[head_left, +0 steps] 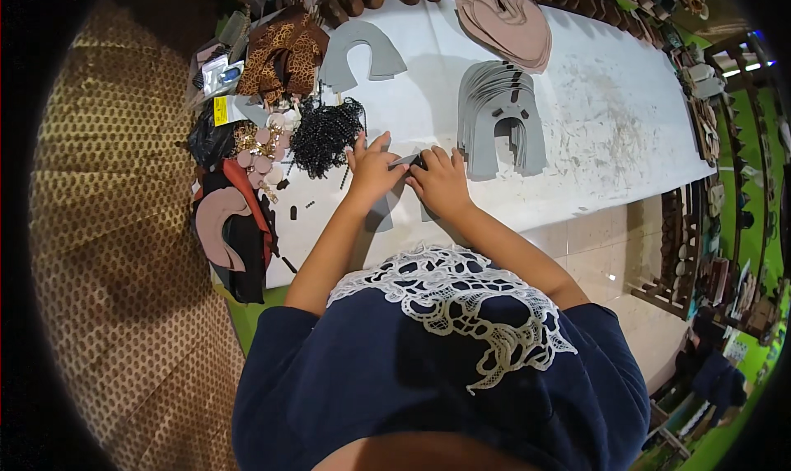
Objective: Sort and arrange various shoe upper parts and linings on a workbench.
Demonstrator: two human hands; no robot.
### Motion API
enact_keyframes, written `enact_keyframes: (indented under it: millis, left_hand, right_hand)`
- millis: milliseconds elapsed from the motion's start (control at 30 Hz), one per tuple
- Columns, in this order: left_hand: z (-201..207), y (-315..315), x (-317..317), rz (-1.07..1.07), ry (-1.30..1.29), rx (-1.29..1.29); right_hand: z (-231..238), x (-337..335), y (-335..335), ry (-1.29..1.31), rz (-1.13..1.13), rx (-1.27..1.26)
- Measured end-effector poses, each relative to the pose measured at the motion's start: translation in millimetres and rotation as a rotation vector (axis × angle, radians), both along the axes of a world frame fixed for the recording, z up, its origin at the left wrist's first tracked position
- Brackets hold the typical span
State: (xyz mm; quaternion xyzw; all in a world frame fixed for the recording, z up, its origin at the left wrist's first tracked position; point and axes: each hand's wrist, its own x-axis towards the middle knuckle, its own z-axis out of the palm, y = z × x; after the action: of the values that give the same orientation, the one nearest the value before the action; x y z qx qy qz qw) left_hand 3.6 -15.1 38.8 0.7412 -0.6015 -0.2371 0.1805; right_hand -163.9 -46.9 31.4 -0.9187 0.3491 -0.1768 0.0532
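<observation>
1 small black piece (419,160), between left hand (372,174) and right hand (443,182), nearer the right; 1 grey piece (381,215) beneath; whether either hand pinches, indeterminable.

The one view, from the left of two wide fisheye cameras on the person's head, looks steeply down: the shirt (329,372) fills the near part, the fingers (442,159) sit mid-picture, the desk (614,125) stretches beyond.

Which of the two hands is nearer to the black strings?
The left hand: it is just beside the black strings, at their right edge. The right hand is farther right, near the stack of grey pieces.
</observation>
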Motion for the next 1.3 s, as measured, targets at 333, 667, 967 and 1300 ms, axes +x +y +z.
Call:
enact_keyframes:
  millis: [333,667,967,1300]
  left_hand:
    - [-5.6,27.3,-26.5,0.062,-0.082,-0.117]
    - [1.3,29.6,-31.8,0.032,-0.147,-0.113]
    - [-9.2,28.1,-29.5,0.092,-0.166,-0.180]
    - [-21.3,28.2,-23.7,0.090,-0.101,-0.155]
  right_hand:
    - [-0.4,-17.0,5.7,-0.029,-0.006,0.093]
    - [-4.0,-19.6,16.8,-0.035,-0.042,0.087]
    - [0.3,-15.7,13.5,-0.039,-0.026,0.069]
    - [2.8,-10.4,11.6,0.108,-0.034,0.017]
